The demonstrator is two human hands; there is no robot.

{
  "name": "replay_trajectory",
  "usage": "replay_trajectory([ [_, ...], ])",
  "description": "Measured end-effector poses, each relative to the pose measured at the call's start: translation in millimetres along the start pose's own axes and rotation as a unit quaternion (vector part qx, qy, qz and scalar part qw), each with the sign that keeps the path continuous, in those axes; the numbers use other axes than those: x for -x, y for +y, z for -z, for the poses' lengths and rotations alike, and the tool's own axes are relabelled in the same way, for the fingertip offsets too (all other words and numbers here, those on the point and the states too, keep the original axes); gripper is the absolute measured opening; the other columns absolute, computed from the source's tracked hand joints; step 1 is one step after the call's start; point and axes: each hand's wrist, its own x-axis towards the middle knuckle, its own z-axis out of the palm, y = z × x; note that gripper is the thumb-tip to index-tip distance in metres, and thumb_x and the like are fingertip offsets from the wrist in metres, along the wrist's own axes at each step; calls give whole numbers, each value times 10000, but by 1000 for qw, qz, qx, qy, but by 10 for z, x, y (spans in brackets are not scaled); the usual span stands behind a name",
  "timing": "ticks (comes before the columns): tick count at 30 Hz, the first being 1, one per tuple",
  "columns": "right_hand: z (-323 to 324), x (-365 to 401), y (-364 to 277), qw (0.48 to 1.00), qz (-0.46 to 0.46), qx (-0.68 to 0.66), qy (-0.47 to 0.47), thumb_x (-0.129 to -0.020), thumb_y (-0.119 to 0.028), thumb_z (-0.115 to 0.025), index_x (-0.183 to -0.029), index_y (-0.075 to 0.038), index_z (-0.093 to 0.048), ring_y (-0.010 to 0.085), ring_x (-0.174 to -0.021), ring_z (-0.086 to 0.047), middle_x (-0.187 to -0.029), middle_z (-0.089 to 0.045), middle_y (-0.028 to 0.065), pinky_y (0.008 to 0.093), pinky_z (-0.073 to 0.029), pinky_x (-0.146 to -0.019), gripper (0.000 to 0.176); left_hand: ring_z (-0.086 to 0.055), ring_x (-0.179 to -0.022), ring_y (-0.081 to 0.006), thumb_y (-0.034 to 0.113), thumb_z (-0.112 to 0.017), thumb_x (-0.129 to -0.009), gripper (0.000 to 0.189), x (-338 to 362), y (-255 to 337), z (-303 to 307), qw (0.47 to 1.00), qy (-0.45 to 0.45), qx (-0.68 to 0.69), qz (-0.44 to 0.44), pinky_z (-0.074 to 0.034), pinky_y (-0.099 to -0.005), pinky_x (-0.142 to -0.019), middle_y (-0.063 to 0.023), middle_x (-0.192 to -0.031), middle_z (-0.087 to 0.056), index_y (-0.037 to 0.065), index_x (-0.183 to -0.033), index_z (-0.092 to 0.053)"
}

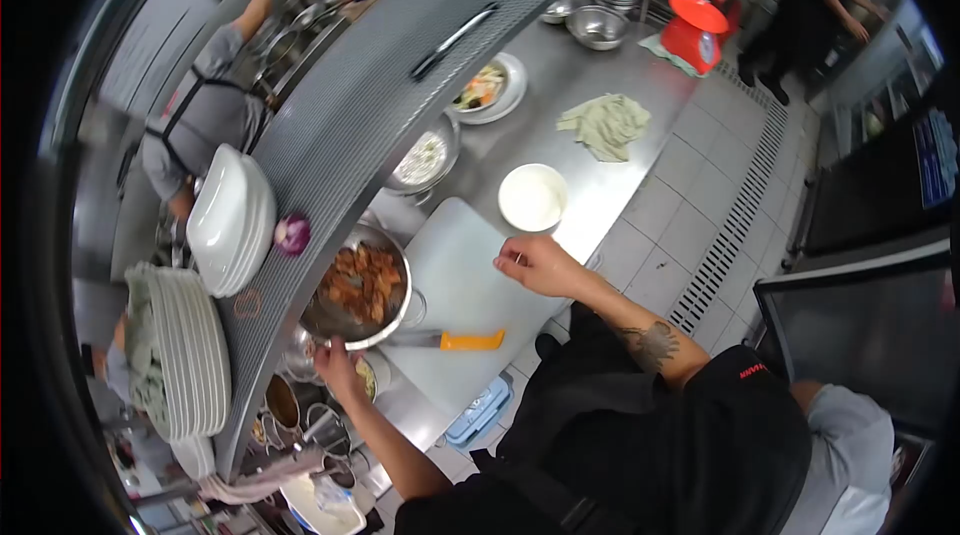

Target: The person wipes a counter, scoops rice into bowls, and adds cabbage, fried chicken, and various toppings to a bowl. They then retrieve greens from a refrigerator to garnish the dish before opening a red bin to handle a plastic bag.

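Steel bowl, one, standing at the worktop's shelf side, its far part hidden under the shelf edge; contents, browned pieces of food. Left hand: at the bowl's near rim, fingertips touching it; whether they grip or merely rest cannot be told. Right hand: well apart from the left, raised over the cutting board's edge, fingers loosely curled, thumb close to the forefinger; whether anything small is pinched between them cannot be told. Cutting board, pale, beside the bowl. Knife, yellow-orange handle, lying on the board, blade toward the bowl. White tub, near the right hand, pale contents. Perforated bowl, white bits inside. Plate, bearing a dish of mixed vegetables. Cloth, pale green, crumpled. Shelf, ribbed grey; on it, a red onion beside stacked white dishes.
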Motion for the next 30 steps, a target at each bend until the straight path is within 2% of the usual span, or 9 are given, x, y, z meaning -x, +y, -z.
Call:
replay_trajectory([
  [3, 258, 76, 115, 999, -22, -24, -37, -898, -286, -585, -843, 15, -620, 225, -620, -601, -730, -631, 137, 342, -479, -589, 307, -457, -571, -46, 61, -556, -800, 126, 656, 361, -234, 999, -44, -25, 15, -486, -236, -445, 58, -630, -433, 110, -706, -488],
  [6, 779, 60, 265, 974, -139, -133, -122, -906, -396, -573, -1005, -24, -600, 126, -606, -579, -751, -622, 63, 283, -493, -557, 385, -504, -586, -60, 45, -554, -803, 66, 1016, 392, -757, 989, -133, -6, 60, -497, -237, -443, 36, -695, -530, 96, -762, -546],
  [10, 1855, 7, 650, 985, -113, -110, -63, -876, -315, -608, -958, -6, -586, 139, -566, -592, -728, -616, 80, 278, -499, -522, 320, -599, -600, -115, 20, -545, -811, 49, 1533, 568, -2033, 957, -275, 12, 92, -560, -275, -463, -48, -779, -629, 42, -837, -580],
  [16, 3945, 231, 1421, 981, -167, -32, 90, -772, -123, -620, -861, 7, -621, 101, -637, -591, -671, -602, 55, 276, -493, -543, 157, -616, -663, -149, 2, -569, -851, 16, 2259, 867, -4351, 883, -461, 26, 86, -592, -284, -516, -69, -847, -606, 6, -858, -583],
  [20, 5126, 713, 1610, 935, -185, -49, 297, -713, -117, -622, -811, 34, -615, 134, -515, -548, -610, -588, 69, 292, -454, -479, 180, -622, -742, -138, 60, -600, -875, 74, 2814, 1219, -5717, 835, -543, 20, 90, -593, -297, -599, -71, -905, -610, 6, -924, -587],
  [23, 5733, 1131, 1840, 884, -193, -43, 423, -712, -103, -613, -819, 33, -627, 114, -542, -549, -613, -587, 66, 281, -445, -481, 174, -622, -774, -130, 90, -608, -882, 172, 3188, 1376, -6586, 791, -612, -3, 23, -571, -285, -624, -83, -954, -617, -10, -1020, -582],
  [25, 6042, 1384, 2097, 856, -199, -47, 475, -715, -88, -605, -806, 36, -628, 104, -540, -541, -618, -585, 61, 275, -439, -478, 156, -619, -783, -135, 124, -618, -884, 257, 3430, 1500, -7129, 755, -641, -66, -116, -539, -258, -628, -73, -953, -634, -1, -1103, -570],
  [27, 6235, 1621, 2352, 827, -204, -51, 521, -717, -72, -597, -793, 39, -629, 95, -538, -533, -624, -583, 56, 268, -434, -475, 138, -614, -768, -130, 138, -639, -868, 283, 3660, 1608, -7578, 743, -654, -100, -101, -517, -257, -626, -67, -899, -651, 8, -1111, -575],
  [30, 6628, 1786, 2580, 753, -233, -129, 601, -742, -32, -562, -770, 29, -611, 86, -531, -506, -642, -569, 24, 256, -414, -458, 84, -644, -769, -135, 143, -653, -839, 306, 4008, 1656, -8286, 672, -690, -135, -233, -508, -285, -661, -107, -874, -658, -5, -1095, -573],
])
